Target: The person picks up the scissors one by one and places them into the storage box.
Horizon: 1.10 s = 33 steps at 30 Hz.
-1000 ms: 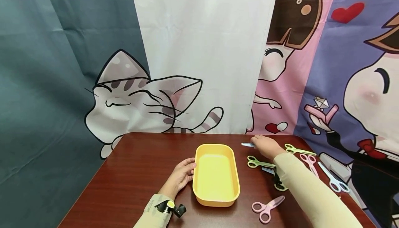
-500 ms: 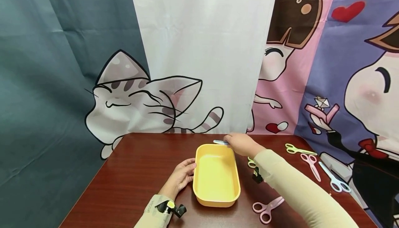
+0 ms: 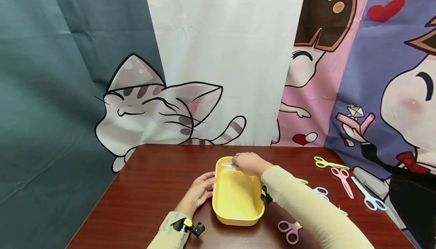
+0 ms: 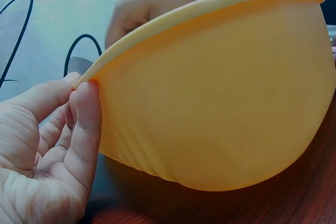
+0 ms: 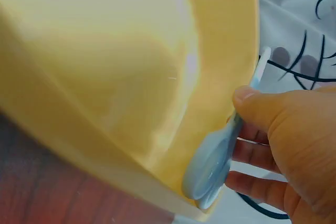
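Near the front of the shiny red-brown table (image 3: 143, 199), a pair of pink scissors (image 3: 295, 227) is seen, and beside it the rim of a yellow tub (image 3: 238, 220) is pinched by the left hand (image 3: 198, 192). At the tub's far end, blue scissors (image 3: 229, 165) are pinched by the right hand (image 3: 250, 164), and more scissors (image 3: 343, 179) are spread along the table's right side. Behind the table, a big cloth (image 3: 218, 33) is hung, and a smiling cat (image 3: 131, 128) and a red heart (image 3: 386, 10) are shown on it.

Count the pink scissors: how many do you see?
2. One pink pair lies far right, between green scissors and blue scissors; another pink pair lies right of the yellow tray, partly behind the right sleeve, which may hide more.
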Available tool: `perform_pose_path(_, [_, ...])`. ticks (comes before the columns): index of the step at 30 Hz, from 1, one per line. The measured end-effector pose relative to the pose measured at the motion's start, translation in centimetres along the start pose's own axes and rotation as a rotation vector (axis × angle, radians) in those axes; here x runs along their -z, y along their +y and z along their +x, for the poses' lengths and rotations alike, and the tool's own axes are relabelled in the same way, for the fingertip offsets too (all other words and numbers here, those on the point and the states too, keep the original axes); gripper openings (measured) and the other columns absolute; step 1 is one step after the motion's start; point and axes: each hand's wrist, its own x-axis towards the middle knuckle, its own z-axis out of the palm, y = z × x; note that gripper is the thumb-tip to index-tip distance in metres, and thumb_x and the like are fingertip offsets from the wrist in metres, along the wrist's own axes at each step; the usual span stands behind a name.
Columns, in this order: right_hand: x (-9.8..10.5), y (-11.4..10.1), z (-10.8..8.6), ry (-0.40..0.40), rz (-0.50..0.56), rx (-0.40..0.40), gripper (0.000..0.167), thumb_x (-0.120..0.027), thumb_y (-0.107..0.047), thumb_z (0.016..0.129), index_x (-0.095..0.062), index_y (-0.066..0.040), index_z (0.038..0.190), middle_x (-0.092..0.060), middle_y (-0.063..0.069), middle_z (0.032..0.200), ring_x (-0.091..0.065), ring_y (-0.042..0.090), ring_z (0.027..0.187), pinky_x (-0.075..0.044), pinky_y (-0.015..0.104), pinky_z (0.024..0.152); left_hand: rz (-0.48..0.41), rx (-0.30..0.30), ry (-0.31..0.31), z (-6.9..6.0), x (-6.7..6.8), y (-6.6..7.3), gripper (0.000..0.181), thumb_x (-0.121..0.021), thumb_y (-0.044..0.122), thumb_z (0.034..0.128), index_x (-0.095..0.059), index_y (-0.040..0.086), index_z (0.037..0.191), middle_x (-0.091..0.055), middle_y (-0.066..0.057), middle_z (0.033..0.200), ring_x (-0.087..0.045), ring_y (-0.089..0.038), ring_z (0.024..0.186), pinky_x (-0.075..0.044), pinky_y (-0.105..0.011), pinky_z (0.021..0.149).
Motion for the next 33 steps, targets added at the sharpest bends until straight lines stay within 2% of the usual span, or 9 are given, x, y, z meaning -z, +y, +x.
perform_pose_path(7, [-1.0,-0.2,0.7,-0.059,0.017,-0.012,0.008,-0.074,-0.022,0.094,-0.068,-0.020,0.090,-0.061,-0.009,0.081,-0.054,0.009,0.071,-0.051,0.030,0.067,0.018,-0.002,-0.011,0.2,0.0,-0.1,0.023,-0.058,-0.001,0.0985,-0.057,0.006,0.120,-0.068,0.000,0.085,-0.066,-0.009,0.068,-0.056,-0.022,0.055])
perform_pose_path(15, [-2.1,-0.5,1.7,-0.133,0.037,-0.036,0.020,-0.076,-0.021,0.091,-0.063,-0.019,0.077,-0.054,-0.009,0.072,-0.043,0.010,0.065,-0.042,0.028,0.063,0.022,-0.003,-0.013,0.3,0.0,0.0,0.022,-0.057,-0.002,0.0985,-0.056,0.008,0.118,-0.067,-0.001,0.085,-0.065,-0.009,0.067,-0.056,-0.021,0.053])
perform_pose_path(26, [-3.6,-0.6,2.0,-0.090,0.012,-0.004,0.032,-0.079,-0.022,0.088,-0.054,-0.020,0.069,-0.045,-0.009,0.064,-0.039,0.009,0.062,-0.037,0.025,0.061,0.020,0.003,-0.023,0.4,-0.1,0.1,0.025,-0.056,-0.002,0.0986,-0.055,0.005,0.122,-0.068,-0.002,0.087,-0.066,-0.010,0.068,-0.056,-0.022,0.053])
perform_pose_path(33, [-3.8,-0.9,2.1,-0.066,0.025,0.022,0.022,-0.080,-0.019,0.087,-0.062,-0.016,0.074,-0.047,-0.009,0.066,-0.042,0.010,0.064,-0.039,0.026,0.062,0.027,0.005,-0.023,0.1,0.0,0.1,0.027,-0.054,-0.002,0.1001,-0.050,0.001,0.126,-0.068,-0.001,0.086,-0.065,-0.008,0.067,-0.056,-0.022,0.053])
